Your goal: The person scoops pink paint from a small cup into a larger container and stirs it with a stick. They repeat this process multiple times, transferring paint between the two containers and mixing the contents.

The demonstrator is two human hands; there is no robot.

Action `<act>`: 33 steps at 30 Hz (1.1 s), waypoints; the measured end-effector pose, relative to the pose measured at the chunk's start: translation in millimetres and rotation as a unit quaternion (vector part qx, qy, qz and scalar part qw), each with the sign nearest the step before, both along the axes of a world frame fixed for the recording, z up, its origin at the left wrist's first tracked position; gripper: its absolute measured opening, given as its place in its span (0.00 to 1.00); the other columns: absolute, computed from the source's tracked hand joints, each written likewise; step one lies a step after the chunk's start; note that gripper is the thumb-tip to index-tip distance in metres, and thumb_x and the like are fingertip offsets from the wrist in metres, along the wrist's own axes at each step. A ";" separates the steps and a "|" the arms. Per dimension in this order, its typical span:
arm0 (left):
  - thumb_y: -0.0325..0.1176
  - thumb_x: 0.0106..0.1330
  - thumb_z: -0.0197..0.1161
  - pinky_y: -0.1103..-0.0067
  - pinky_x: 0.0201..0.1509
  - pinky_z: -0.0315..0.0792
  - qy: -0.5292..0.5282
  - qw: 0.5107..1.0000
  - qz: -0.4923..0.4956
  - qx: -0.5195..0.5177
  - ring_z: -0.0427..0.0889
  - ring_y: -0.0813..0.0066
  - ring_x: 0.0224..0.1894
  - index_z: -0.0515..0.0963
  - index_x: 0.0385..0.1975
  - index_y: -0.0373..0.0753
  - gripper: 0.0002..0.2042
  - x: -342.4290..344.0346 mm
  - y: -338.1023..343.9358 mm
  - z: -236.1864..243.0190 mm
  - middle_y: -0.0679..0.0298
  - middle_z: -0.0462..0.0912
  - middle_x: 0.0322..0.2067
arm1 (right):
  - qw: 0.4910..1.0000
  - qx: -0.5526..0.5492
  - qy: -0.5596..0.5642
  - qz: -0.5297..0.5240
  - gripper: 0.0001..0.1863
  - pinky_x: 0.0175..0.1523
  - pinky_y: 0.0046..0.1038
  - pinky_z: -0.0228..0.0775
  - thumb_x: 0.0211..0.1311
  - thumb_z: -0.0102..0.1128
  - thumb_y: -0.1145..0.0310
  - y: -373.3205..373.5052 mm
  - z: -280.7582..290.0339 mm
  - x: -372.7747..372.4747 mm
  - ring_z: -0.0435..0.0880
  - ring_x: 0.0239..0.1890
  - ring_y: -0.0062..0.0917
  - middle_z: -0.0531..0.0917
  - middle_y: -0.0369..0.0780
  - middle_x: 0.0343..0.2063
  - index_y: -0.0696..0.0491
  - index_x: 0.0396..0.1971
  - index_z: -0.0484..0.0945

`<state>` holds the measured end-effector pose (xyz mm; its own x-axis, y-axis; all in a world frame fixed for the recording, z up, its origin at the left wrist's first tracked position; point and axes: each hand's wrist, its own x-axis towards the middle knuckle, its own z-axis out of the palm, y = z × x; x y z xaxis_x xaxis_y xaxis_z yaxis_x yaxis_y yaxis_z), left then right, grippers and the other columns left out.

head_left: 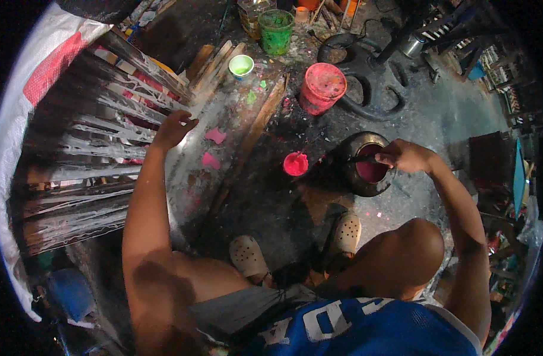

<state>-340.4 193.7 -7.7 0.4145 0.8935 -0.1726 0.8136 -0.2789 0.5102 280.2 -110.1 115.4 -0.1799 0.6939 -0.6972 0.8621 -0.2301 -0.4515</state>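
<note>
A green bucket [276, 37] stands near a pale cup [241, 68].

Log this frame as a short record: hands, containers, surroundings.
left hand: left hand, loosely curled, nothing visible in it, by white-streaked slats
right hand: right hand, fingers on dark handle-like piece across pot mouth
pot: round metal pot, pink inside
right of slats: small white cup, green inside
between cup and pot: red bucket
left of pot: small pink container
unclear: whether handle-like piece belongs to pot
</note>
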 end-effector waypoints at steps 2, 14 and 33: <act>0.54 0.74 0.78 0.68 0.52 0.85 -0.006 0.998 0.047 -0.047 0.89 0.69 0.43 0.84 0.59 0.34 0.28 -5.4 2.9 -22.9 0.59 0.91 0.46 | 1.000 -0.008 -0.009 -0.007 0.37 0.47 0.45 0.77 0.86 0.53 0.36 -2.7 4.4 -4.2 0.85 0.34 0.37 0.88 0.47 0.29 0.59 0.39 0.88; 0.59 0.69 0.78 0.63 0.58 0.84 0.053 0.990 0.013 -0.128 0.92 0.58 0.50 0.89 0.49 0.38 0.26 -23.3 18.9 -65.1 0.53 0.93 0.45 | 0.997 -0.034 -0.060 0.026 0.33 0.47 0.45 0.76 0.90 0.49 0.43 7.7 35.3 -68.5 0.83 0.34 0.34 0.87 0.50 0.31 0.61 0.44 0.86; 0.64 0.70 0.76 0.62 0.53 0.82 0.044 0.993 -0.030 -0.105 0.88 0.62 0.44 0.87 0.49 0.36 0.32 -52.6 34.8 -98.1 0.56 0.90 0.40 | 0.984 -0.005 -0.091 0.154 0.30 0.49 0.48 0.80 0.89 0.46 0.47 41.9 37.5 -96.3 0.92 0.41 0.46 0.91 0.53 0.39 0.58 0.48 0.90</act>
